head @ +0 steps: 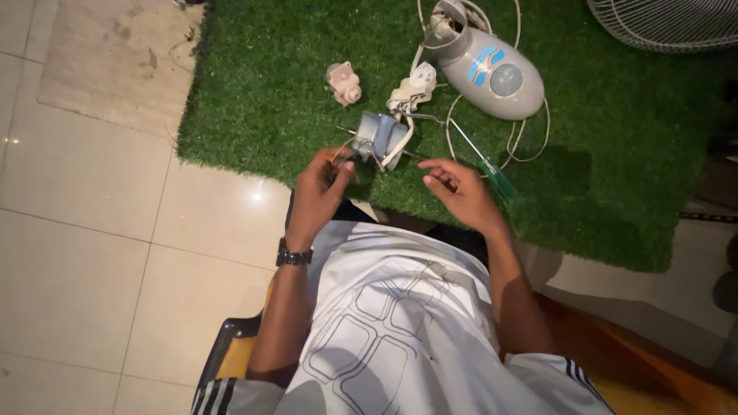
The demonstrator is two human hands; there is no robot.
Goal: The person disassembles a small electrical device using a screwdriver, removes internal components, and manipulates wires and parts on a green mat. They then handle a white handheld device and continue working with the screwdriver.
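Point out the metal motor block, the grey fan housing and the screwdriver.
metal motor block [377, 137], head view, its top face
grey fan housing [492, 77], head view, its rounded shell
screwdriver [498, 179], head view, its translucent handle

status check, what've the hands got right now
Left hand fingertips at the grey fan motor on the green mat. Right hand open, empty. Screwdriver just beyond it.

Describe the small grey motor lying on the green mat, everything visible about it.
The motor is a small blocky unit, metallic grey by its look, lying on the green mat near its front edge. A thin shaft sticks out to its left. Pale wires run from it up to a cream connector block. The left hand touches its lower left side; the right hand hovers apart.
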